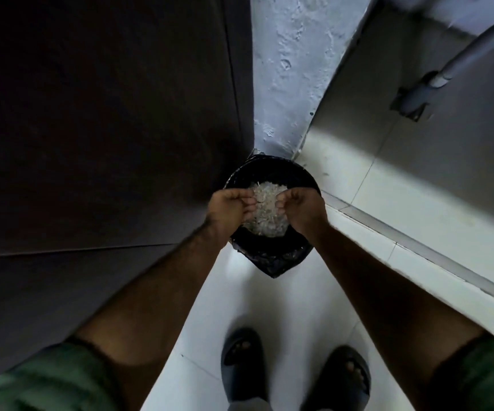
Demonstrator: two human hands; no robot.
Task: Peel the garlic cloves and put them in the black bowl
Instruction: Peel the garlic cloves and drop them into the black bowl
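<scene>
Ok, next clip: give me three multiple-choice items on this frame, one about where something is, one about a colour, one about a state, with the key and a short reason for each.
1. Where does the bin stand?
A. On the floor in a corner, between the dark panel and the pale wall
B. On a table
C. In a sink

2. What colour is the bin's liner?
A. White
B. Black
C. Blue

3. How are the left hand and the right hand posed?
A. Both flat on the floor
B. One in a pocket
C. Both over the bin, fingers curled inward

Key: 1 A, the bin sits on pale floor tiles where the panel and wall meet. 2 B, the bag over the rim is black. 3 C, both hands hang above the pale scraps in the bin with curled fingers; whether they hold any is unclear.
</scene>
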